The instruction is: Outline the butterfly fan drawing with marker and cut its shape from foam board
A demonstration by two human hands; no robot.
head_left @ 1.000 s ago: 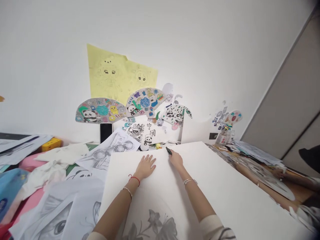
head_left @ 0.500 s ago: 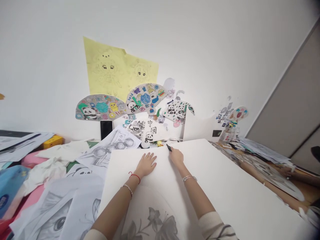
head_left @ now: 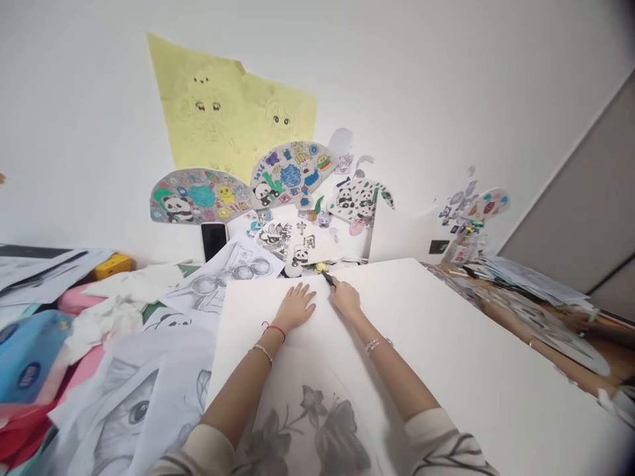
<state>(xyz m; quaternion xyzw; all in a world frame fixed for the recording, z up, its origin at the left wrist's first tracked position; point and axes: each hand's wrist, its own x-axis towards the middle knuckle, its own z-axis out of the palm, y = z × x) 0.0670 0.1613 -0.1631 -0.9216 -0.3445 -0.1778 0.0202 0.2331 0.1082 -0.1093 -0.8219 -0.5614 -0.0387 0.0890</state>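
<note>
My left hand (head_left: 296, 307) lies flat near the far edge of a large white sheet (head_left: 446, 350), its fingers spread. To its right, my right hand (head_left: 346, 299) is closed around a slim dark tool (head_left: 328, 278), which points toward the far left. Its tip is at the sheet's far edge, too small to show whether it is a knife or a pen. Between my forearms, a grey drawing of flowers and a butterfly (head_left: 342, 436) shows on the near part of the sheet.
Pencil drawings (head_left: 133, 410) and crumpled tissues (head_left: 102, 327) crowd the left side, beside a blue tissue pack (head_left: 32, 357). A phone (head_left: 214, 242) leans on the wall. Decorated fans (head_left: 201, 196) hang there. On the right, another person's arm (head_left: 540, 344) rests by a round drawing (head_left: 526, 320).
The view has tipped, so the scene sits higher in the picture. My right hand has shifted slightly left along the far edge, with more of the dark tool showing. My left hand stays flat.
</note>
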